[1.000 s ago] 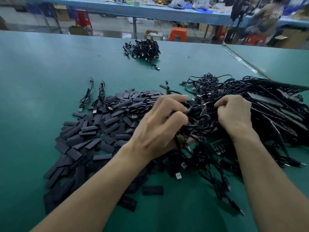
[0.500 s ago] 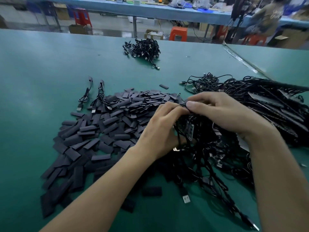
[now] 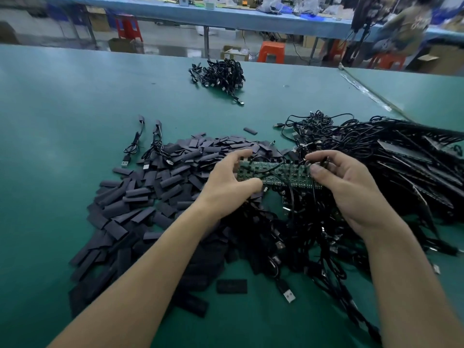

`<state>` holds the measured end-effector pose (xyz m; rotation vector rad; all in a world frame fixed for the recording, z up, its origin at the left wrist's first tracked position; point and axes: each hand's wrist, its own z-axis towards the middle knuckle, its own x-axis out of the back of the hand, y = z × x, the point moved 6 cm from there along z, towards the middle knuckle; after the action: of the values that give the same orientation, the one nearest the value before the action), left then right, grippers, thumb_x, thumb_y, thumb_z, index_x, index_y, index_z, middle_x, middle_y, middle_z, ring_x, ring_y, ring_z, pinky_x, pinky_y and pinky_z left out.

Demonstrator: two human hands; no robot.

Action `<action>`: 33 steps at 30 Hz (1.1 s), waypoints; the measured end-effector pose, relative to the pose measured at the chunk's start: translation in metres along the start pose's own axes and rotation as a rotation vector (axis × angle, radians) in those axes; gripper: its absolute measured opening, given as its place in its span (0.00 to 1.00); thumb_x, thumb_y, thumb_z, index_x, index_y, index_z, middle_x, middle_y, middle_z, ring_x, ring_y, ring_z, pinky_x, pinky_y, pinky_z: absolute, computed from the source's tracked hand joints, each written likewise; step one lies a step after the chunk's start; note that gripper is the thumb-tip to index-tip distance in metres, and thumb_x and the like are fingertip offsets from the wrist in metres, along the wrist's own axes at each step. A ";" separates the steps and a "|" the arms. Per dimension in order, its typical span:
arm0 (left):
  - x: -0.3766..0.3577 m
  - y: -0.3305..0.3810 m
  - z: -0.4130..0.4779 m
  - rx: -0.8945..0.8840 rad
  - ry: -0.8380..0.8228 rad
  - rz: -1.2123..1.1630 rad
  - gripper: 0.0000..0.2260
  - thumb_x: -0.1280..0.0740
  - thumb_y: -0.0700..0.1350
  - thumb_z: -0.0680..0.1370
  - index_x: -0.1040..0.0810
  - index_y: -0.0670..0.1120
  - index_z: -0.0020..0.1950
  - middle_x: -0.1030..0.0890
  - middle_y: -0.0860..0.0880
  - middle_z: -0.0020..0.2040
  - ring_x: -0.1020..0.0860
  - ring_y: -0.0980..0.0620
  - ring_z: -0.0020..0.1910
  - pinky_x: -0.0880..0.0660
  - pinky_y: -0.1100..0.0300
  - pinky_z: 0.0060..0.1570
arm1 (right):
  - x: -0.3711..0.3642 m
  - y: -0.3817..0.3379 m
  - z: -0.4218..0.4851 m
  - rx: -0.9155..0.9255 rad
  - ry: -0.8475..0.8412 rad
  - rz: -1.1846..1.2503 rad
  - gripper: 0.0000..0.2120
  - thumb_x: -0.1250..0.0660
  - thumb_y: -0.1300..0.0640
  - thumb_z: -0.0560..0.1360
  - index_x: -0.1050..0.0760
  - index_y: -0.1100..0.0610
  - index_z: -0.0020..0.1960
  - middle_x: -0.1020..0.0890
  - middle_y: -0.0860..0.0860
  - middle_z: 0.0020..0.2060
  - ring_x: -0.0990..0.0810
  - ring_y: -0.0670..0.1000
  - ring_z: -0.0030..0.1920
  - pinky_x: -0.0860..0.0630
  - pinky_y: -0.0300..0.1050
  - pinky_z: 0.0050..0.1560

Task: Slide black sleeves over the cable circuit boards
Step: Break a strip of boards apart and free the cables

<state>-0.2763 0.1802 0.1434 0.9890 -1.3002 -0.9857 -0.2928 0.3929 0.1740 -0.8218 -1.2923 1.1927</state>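
Head view shows your left hand pinching the left end of a long strip of green circuit boards, with the thumb on the near edge and a curled finger on the far edge. Your right hand grips the strip's right end, its thumb pressed to the board and the other fingers curled over the top. Thin black wires cross the strip's face.

You hold the strip roughly level above the green table mat, between two piles. On your left lies a heap of flat black sleeves, overlapping one another. On your right and beneath your wrists sits a large tangle of black USB cables, with one silver USB plug lying free at its near edge. A single black sleeve rests just beside that plug.

Two coiled cables lie at the heap's far left. A smaller bundle of black cables sits well apart, farther up the mat.
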 end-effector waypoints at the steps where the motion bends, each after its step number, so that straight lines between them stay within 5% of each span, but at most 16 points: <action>1: -0.003 -0.003 0.001 0.033 -0.031 -0.073 0.22 0.30 0.48 0.67 0.23 0.55 0.61 0.19 0.46 0.55 0.20 0.42 0.56 0.22 0.41 0.59 | 0.001 0.002 0.002 -0.010 0.002 0.013 0.11 0.34 0.64 0.79 0.20 0.48 0.50 0.18 0.40 0.36 0.21 0.37 0.41 0.25 0.29 0.45; 3: -0.008 -0.009 0.002 0.058 -0.039 -0.279 0.11 0.30 0.46 0.69 0.23 0.44 0.50 0.19 0.42 0.45 0.17 0.37 0.47 0.17 0.42 0.48 | 0.002 0.004 0.006 -0.015 0.010 -0.018 0.11 0.33 0.64 0.79 0.20 0.47 0.50 0.18 0.40 0.35 0.21 0.37 0.40 0.25 0.30 0.45; 6: -0.008 -0.015 0.003 0.014 0.017 -0.408 0.12 0.32 0.43 0.80 0.26 0.33 0.48 0.24 0.42 0.43 0.16 0.46 0.39 0.17 0.49 0.37 | 0.007 0.002 0.008 -0.010 0.103 -0.193 0.09 0.29 0.61 0.77 0.21 0.46 0.49 0.17 0.41 0.36 0.19 0.40 0.41 0.24 0.36 0.46; 12: -0.007 -0.017 -0.003 -0.032 0.055 -0.343 0.13 0.33 0.46 0.81 0.27 0.40 0.42 0.25 0.52 0.30 0.23 0.56 0.27 0.24 0.63 0.28 | 0.001 -0.043 -0.010 0.210 0.335 -0.689 0.13 0.25 0.57 0.72 0.21 0.46 0.54 0.23 0.44 0.50 0.23 0.52 0.55 0.29 0.44 0.57; 16: -0.010 -0.009 -0.005 -0.069 0.090 -0.399 0.13 0.33 0.46 0.81 0.28 0.39 0.41 0.26 0.50 0.28 0.25 0.55 0.25 0.26 0.62 0.24 | -0.037 -0.062 -0.022 0.200 0.028 -0.844 0.26 0.32 0.33 0.68 0.23 0.42 0.62 0.23 0.40 0.46 0.22 0.48 0.51 0.26 0.51 0.53; 18: -0.010 -0.008 -0.006 -0.082 0.122 -0.417 0.14 0.33 0.47 0.81 0.28 0.41 0.39 0.26 0.50 0.27 0.26 0.55 0.25 0.27 0.62 0.24 | -0.049 -0.056 -0.024 0.161 -0.049 -0.998 0.28 0.30 0.33 0.67 0.27 0.40 0.65 0.26 0.40 0.45 0.23 0.47 0.51 0.26 0.51 0.54; 21: -0.007 -0.009 -0.008 -0.066 0.140 -0.517 0.14 0.35 0.49 0.82 0.26 0.41 0.41 0.26 0.51 0.29 0.26 0.55 0.26 0.26 0.62 0.26 | -0.043 -0.053 -0.019 0.188 0.055 -0.717 0.09 0.27 0.49 0.74 0.20 0.43 0.54 0.25 0.42 0.32 0.26 0.42 0.34 0.28 0.41 0.39; 24: -0.007 -0.009 -0.011 -0.086 0.107 -0.567 0.13 0.31 0.52 0.77 0.25 0.44 0.38 0.24 0.52 0.30 0.23 0.55 0.28 0.24 0.62 0.30 | -0.034 -0.050 -0.015 0.221 0.122 -0.619 0.04 0.27 0.54 0.75 0.18 0.46 0.48 0.24 0.44 0.29 0.26 0.41 0.31 0.35 0.30 0.33; 29: -0.006 -0.004 -0.013 -0.178 0.039 -0.493 0.09 0.27 0.47 0.74 0.22 0.42 0.42 0.21 0.50 0.33 0.20 0.55 0.33 0.20 0.62 0.37 | -0.028 -0.054 -0.015 0.244 0.166 -0.647 0.11 0.28 0.52 0.76 0.20 0.43 0.58 0.23 0.42 0.31 0.25 0.41 0.33 0.29 0.40 0.39; 33: -0.005 0.003 -0.017 -0.211 0.002 -0.477 0.07 0.32 0.43 0.80 0.19 0.40 0.53 0.17 0.46 0.45 0.17 0.52 0.44 0.18 0.56 0.45 | -0.028 -0.062 -0.015 0.199 0.033 -0.649 0.04 0.29 0.44 0.74 0.17 0.41 0.47 0.23 0.44 0.28 0.24 0.38 0.32 0.33 0.30 0.31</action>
<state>-0.2598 0.1866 0.1445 1.1577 -0.9483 -1.4508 -0.2637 0.3535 0.2231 -0.2359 -1.2529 0.7602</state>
